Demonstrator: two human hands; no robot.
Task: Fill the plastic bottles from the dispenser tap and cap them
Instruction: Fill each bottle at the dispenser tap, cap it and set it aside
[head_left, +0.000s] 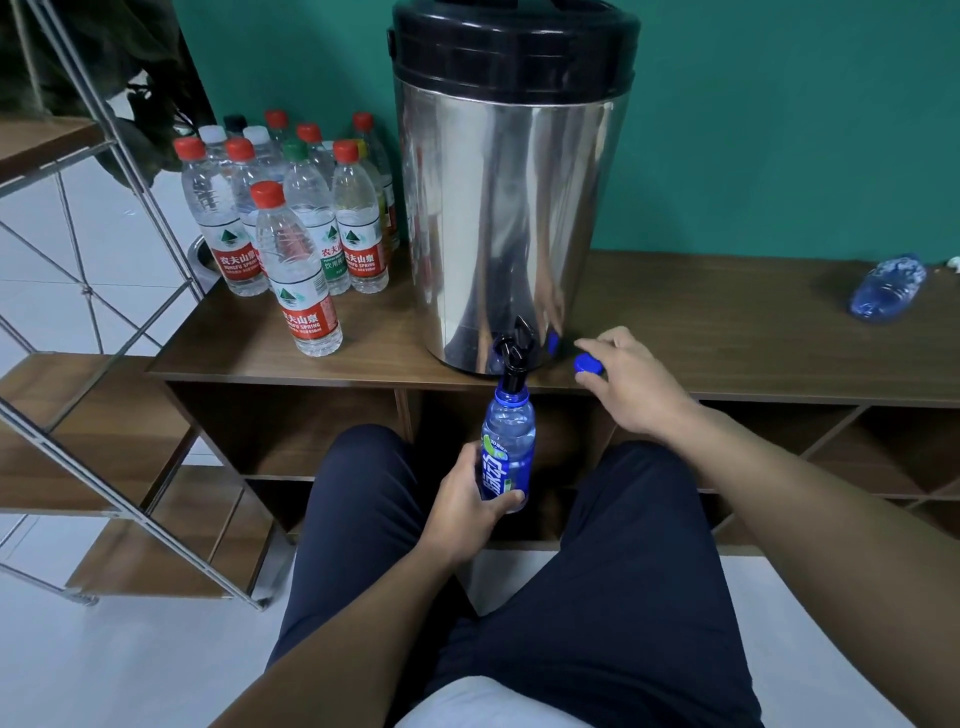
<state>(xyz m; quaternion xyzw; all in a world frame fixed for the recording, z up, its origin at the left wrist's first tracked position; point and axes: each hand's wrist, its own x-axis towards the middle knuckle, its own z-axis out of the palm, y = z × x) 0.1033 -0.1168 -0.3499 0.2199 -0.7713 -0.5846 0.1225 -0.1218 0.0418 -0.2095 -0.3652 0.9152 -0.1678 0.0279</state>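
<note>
A steel dispenser (511, 208) with a black lid stands on the wooden bench (727, 322). Its black tap (514, 348) juts over the front edge. My left hand (467, 506) grips a blue-labelled plastic bottle (508, 447) upright, its open neck right under the tap. My right hand (631, 384) lies on the bench edge right of the tap, its fingers curled around a blue cap (588, 364) lying on the wood; whether it grips the cap is unclear.
Several capped clear bottles (291, 218) with red, green and white caps stand left of the dispenser. A blue bottle (888, 288) lies on its side at the bench's far right. A metal-framed wooden shelf (88, 364) stands at left. My legs fill the foreground.
</note>
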